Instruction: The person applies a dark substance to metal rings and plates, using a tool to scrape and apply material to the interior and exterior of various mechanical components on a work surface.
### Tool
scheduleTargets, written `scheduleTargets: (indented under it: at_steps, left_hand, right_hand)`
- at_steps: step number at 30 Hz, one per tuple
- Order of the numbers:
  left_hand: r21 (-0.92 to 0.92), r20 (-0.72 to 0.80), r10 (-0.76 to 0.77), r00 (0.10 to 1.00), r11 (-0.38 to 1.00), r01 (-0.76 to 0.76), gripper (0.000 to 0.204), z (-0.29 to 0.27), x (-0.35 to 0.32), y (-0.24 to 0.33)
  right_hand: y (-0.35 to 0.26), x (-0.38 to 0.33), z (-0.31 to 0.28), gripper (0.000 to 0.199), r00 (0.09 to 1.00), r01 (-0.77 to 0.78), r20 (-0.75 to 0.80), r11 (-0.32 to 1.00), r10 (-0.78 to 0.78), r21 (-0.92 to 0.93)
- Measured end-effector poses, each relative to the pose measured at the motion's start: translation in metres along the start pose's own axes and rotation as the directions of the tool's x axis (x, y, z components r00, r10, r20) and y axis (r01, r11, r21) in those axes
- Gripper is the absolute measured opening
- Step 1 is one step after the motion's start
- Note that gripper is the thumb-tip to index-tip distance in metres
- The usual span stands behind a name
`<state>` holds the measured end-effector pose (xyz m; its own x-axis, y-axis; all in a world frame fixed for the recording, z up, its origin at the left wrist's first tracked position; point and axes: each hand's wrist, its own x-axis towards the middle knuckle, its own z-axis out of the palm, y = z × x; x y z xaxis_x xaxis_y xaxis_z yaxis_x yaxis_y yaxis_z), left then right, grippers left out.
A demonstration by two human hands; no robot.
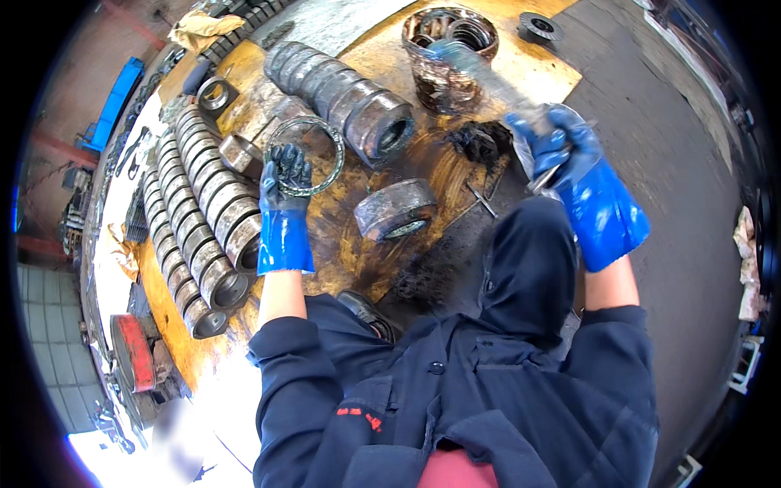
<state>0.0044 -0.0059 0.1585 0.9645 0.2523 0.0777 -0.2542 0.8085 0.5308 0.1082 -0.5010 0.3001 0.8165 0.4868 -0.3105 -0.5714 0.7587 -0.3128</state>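
"what is in the gloved hands?"

"left of the thick metal ring (pixel 386 205), the left hand (pixel 286 175) holds a thin ring (pixel 342 156), fingers loosely bent across its side. right of the thick metal ring and farther off, the right hand (pixel 561 154) is curled around a metal piece (pixel 543 179), partly too blurred to make out."

"and the surroundings?"

"a grimy bucket (pixel 439 91) stands beyond the thick metal ring; long rows of rings (pixel 185 203) lie to the thick metal ring's left."

Glossy, metallic-looking ring (pixel 341 154) (greasy sheen)
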Motion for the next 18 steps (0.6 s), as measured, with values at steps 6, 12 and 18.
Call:
scheduleTargets:
  at_steps: [6, 12, 18]
  left_hand:
    - [0.196, -0.311, -0.004, 0.95, 0.978, 0.069, 0.046, 0.009, 0.002, -0.021]
    - [0.25, 0.019, -0.185, 0.983, 0.953, 0.174, 0.042, 0.01, 0.005, -0.032]
    - [0.443, -0.217, -0.146, 0.965, 0.866, 0.23, 0.041, 0.011, -0.005, -0.019]
  right_hand:
    - [-0.115, 0.028, -0.195, 0.029, 0.809, -0.071, -0.415, 0.63, -0.417, -0.773]
    - [-0.103, 0.03, -0.32, 0.02, 0.784, -0.477, -0.18, -0.391, -0.594, -0.787]
    - [-0.039, 0.028, -0.269, 0.029, 0.903, -0.428, -0.16, -0.796, -0.399, -0.428]
